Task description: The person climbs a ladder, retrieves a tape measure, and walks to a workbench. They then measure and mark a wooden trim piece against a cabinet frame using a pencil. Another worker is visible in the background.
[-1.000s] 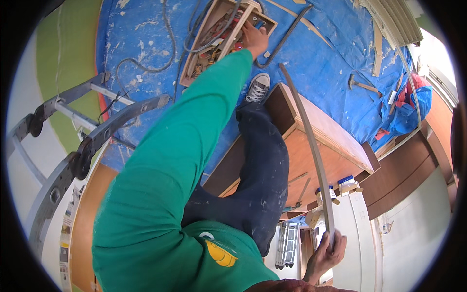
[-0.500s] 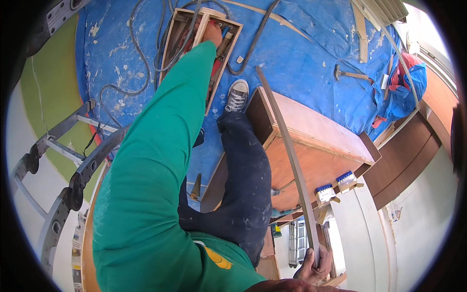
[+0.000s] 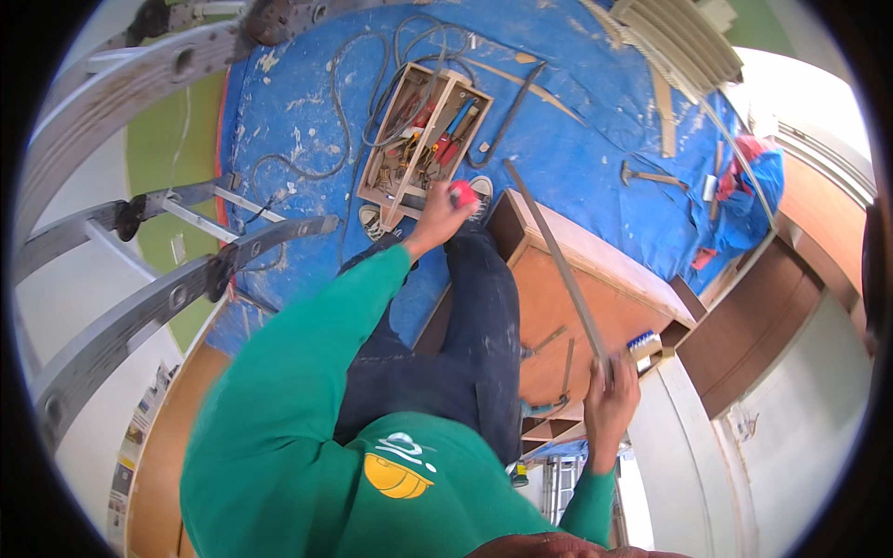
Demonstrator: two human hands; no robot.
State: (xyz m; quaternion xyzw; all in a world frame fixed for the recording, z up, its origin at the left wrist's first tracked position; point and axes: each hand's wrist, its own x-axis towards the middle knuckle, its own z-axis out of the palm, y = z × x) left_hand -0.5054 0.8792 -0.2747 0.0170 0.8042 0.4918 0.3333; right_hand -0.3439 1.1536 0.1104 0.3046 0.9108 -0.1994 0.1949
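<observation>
My left hand (image 3: 439,221) is closed around a small, rounded red and black tape measure (image 3: 461,193), held up in front of my knees. Beyond it on the floor lies an open wooden toolbox (image 3: 379,196) split by a divider, with pliers, red-handled tools and other hand tools inside. Low on the right, my right hand (image 3: 611,400) grips the near end of a long, thin wooden strip (image 3: 561,259). The strip slants away to the upper left, passing above a wooden cabinet box (image 3: 595,251) on its side.
Blue sheeting (image 3: 307,121) covers the floor, with a looped grey cable (image 3: 339,112) and a hammer (image 3: 654,177) on it. A metal ladder (image 3: 177,293) stands along the left. A drill-like tool (image 3: 544,407) and a blue-topped small box (image 3: 644,344) sit near the cabinet.
My left hand has come out of the toolbox and back toward me, now holding the tape measure. My right hand has risen with the strip. The view has shifted, showing more ladder.
</observation>
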